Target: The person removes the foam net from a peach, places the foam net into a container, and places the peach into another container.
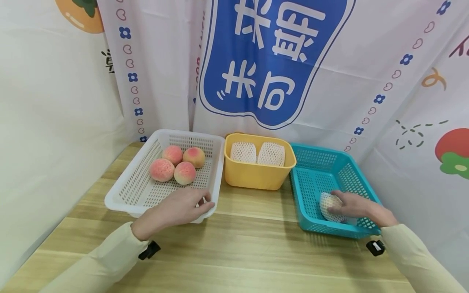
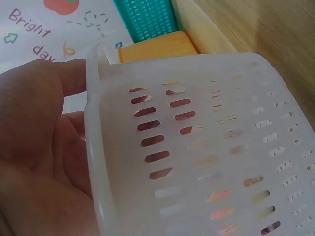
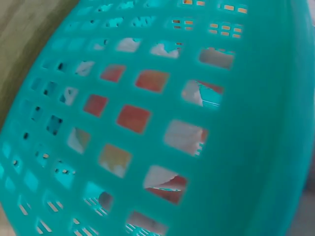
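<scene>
At the near right corner of the white basket [image 1: 121,205], my left hand [image 1: 185,205] lies over the rim with loosely curled fingers; in the left wrist view the rim hides part of them. Several pink and yellow peaches [image 1: 185,173] sit inside that basket. Within the teal basket [image 1: 304,199], my right hand [image 1: 349,204] grips a pale round fruit in a white foam net [image 1: 327,201], thumb and fingers around its right side. The teal basket's wall [image 3: 236,147] covers most of the right wrist view, with reddish and white patches showing through its holes.
Between the two baskets stands a yellow bin [image 1: 253,175] holding two white foam-net bundles [image 1: 243,152]. All of them stand on a wooden table [image 1: 234,248], near a printed cloth backdrop [image 1: 165,73]. The dark wrist cameras hang below the sleeves.
</scene>
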### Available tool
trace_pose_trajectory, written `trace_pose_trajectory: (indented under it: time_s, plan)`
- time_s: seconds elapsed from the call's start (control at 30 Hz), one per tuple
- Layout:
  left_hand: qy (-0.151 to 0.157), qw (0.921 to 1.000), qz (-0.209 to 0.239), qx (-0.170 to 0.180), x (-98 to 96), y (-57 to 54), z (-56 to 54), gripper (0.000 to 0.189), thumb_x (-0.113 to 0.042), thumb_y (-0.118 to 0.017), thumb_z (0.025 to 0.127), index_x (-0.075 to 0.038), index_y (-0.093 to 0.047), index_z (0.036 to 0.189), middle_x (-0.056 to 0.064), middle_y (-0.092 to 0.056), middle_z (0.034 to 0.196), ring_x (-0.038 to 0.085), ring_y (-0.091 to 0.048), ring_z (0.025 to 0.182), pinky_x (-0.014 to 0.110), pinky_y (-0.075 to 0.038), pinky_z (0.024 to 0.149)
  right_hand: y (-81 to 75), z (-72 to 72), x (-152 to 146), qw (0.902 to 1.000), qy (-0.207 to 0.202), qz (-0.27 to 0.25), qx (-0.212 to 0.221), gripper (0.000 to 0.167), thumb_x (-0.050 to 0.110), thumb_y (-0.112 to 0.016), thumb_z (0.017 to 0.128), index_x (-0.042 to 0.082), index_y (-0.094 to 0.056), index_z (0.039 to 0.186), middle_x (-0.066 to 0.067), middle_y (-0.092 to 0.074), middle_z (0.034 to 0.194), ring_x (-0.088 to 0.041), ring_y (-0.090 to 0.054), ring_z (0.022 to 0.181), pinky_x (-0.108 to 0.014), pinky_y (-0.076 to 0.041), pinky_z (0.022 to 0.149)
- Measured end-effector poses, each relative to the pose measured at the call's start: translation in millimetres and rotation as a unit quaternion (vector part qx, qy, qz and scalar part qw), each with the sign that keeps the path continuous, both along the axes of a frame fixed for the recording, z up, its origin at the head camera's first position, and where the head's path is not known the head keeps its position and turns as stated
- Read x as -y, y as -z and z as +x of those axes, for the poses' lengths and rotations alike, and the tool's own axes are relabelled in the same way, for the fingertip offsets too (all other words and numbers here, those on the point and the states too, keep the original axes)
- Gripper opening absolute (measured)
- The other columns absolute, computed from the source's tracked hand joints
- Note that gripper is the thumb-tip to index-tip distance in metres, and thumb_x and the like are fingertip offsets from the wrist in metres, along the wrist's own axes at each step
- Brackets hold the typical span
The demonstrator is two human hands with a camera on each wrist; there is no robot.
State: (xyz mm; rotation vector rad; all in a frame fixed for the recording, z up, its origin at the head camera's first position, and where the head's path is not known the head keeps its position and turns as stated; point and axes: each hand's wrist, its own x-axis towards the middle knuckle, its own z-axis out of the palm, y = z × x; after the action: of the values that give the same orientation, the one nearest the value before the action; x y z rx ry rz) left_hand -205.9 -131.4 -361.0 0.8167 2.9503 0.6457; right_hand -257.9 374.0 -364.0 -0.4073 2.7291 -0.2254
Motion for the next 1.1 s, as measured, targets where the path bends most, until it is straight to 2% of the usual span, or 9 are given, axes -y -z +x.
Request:
trace_pose_trajectory:
  time_s: [0.23, 0.37, 0.47, 0.83, 1.1]
  plan:
    - [0.004, 1.0, -0.004, -0.004, 2.7, 0.7, -0.5, 0.019, -0.034, -0.058, 0.097, -0.018, -0.067, 0.094, -0.006, -0.067, 0.081, 0.004, -0.057, 0.069, 0.026, -0.048, 0.063, 3.2, -0.7, 7, 0.9998, 0.011, -0.004, -0.016, 0.077, 0.041, -0.065, 0.091, -0.007, -0.034, 0.144, -0.039, -0.046, 0.135, -0.058, -0.044, 0.122, -0.063, -0.046, 0.088]
    - [0.003, 1.0, -0.003, 0.004, 4.1, 1.2, -0.9, 0.018, -0.034, -0.058, 0.097, -0.018, -0.067, 0.094, -0.006, -0.067, 0.081, 0.004, -0.056, 0.069, 0.025, -0.048, 0.064, 5.5, -2.7, 10, 0.9993, 0.023, -0.025, -0.012, 0.074, 0.032, -0.071, 0.087, -0.003, -0.038, 0.142, -0.037, -0.046, 0.123, -0.042, -0.055, 0.098, -0.047, -0.051, 0.069]
    - [0.002, 1.0, -0.006, 0.005, 3.9, 1.1, -1.2, 0.019, -0.034, -0.058, 0.097, -0.018, -0.067, 0.094, -0.006, -0.067, 0.081, 0.004, -0.056, 0.069, 0.025, -0.048, 0.063, 7.2, -4.2, 10, 0.9989, 0.028, -0.033, -0.015, 0.07, 0.027, -0.073, 0.083, -0.001, -0.041, 0.139, -0.032, -0.044, 0.114, -0.027, -0.05, 0.083, -0.036, -0.044, 0.059]
    - [0.012, 0.9999, -0.007, 0.01, 2.5, 1.5, -4.4, 0.02, -0.034, -0.057, 0.098, -0.018, -0.067, 0.094, -0.006, -0.068, 0.083, 0.004, -0.058, 0.071, 0.026, -0.049, 0.066, 7.7, -3.9, 12, 0.998, 0.026, -0.032, -0.047, 0.068, 0.025, -0.073, 0.076, 0.003, -0.044, 0.132, -0.028, -0.044, 0.108, -0.026, -0.047, 0.079, -0.033, -0.04, 0.057]
    - [0.016, 0.9999, -0.002, 0.005, 1.4, 0.0, -4.8, 0.019, -0.033, -0.058, 0.098, -0.017, -0.068, 0.092, -0.007, -0.067, 0.081, 0.003, -0.056, 0.069, 0.025, -0.049, 0.065, -11.5, -6.8, 18, 0.9941, 0.033, -0.039, -0.095, 0.068, 0.03, -0.074, 0.077, 0.005, -0.044, 0.133, -0.032, -0.043, 0.113, -0.031, -0.048, 0.083, -0.032, -0.043, 0.057]
